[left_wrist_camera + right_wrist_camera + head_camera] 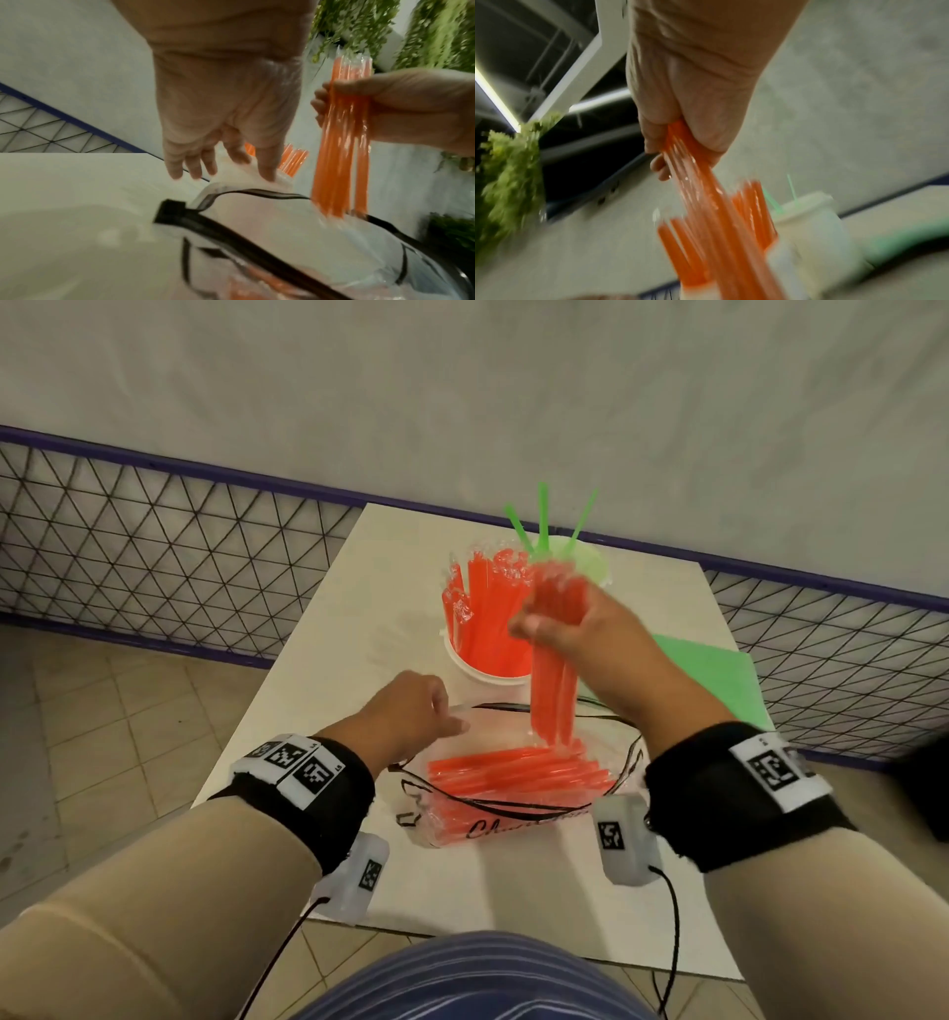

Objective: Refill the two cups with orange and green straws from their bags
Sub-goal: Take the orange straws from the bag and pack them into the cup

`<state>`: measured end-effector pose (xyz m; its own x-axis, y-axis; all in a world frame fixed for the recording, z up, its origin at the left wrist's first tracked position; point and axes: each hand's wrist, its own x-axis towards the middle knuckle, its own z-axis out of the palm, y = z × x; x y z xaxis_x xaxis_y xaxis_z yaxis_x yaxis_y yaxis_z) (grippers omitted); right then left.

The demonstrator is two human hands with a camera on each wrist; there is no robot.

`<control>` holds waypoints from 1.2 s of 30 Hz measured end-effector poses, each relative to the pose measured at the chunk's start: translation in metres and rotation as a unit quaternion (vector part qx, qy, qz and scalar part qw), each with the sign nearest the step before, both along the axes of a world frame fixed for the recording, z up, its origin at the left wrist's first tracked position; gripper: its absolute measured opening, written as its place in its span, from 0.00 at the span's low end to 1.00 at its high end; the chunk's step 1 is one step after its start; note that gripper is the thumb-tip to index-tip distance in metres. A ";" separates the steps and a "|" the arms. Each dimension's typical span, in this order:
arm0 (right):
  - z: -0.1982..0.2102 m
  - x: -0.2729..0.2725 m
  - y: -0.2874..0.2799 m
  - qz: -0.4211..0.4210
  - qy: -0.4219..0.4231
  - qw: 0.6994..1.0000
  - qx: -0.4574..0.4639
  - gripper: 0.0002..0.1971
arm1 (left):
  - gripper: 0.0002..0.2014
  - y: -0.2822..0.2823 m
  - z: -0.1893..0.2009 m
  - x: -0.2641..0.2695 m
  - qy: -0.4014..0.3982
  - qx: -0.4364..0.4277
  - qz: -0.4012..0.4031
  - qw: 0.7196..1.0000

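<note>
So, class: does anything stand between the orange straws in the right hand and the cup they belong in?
Nothing visible does. The right hand grips a bunch of orange straws above the open bag, and the white cup of orange straws stands just behind, its mouth open though already fairly full.

**Room and Surroundings**

A white bench [359,618] stands against a plain pale wall [462,392]. A wire mesh panel [154,536] with a purple top rail runs along the wall's base on both sides of the bench. The floor [118,721] is beige tile. Green foliage [359,22] hangs overhead, beside a lit strip light [498,101] and white beams [577,67].
</note>
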<state>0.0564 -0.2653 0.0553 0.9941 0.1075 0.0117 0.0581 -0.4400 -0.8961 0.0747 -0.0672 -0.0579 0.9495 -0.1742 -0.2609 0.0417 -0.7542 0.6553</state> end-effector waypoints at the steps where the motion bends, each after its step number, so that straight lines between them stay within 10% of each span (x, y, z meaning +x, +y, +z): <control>1: 0.011 0.004 0.000 -0.023 -0.021 0.999 0.044 0.16 | 0.17 -0.003 0.002 0.002 -0.036 -0.036 0.043 0.998; 8: 0.033 0.041 0.028 -0.171 -0.154 0.956 0.181 0.14 | 0.20 -0.030 0.004 0.017 -0.127 -0.088 0.083 0.984; 19: -0.076 0.051 0.056 -0.105 0.021 0.994 -0.024 0.21 | 0.10 -0.032 0.005 0.020 -0.130 -0.039 0.078 0.988; 24: -0.074 0.071 0.054 -0.062 0.061 0.948 -0.305 0.27 | 0.09 -0.031 0.007 0.019 -0.111 -0.037 0.075 0.990; 36: -0.082 0.075 0.045 -0.090 0.070 0.963 -0.245 0.11 | 0.16 -0.033 0.008 0.019 -0.096 -0.036 0.085 0.991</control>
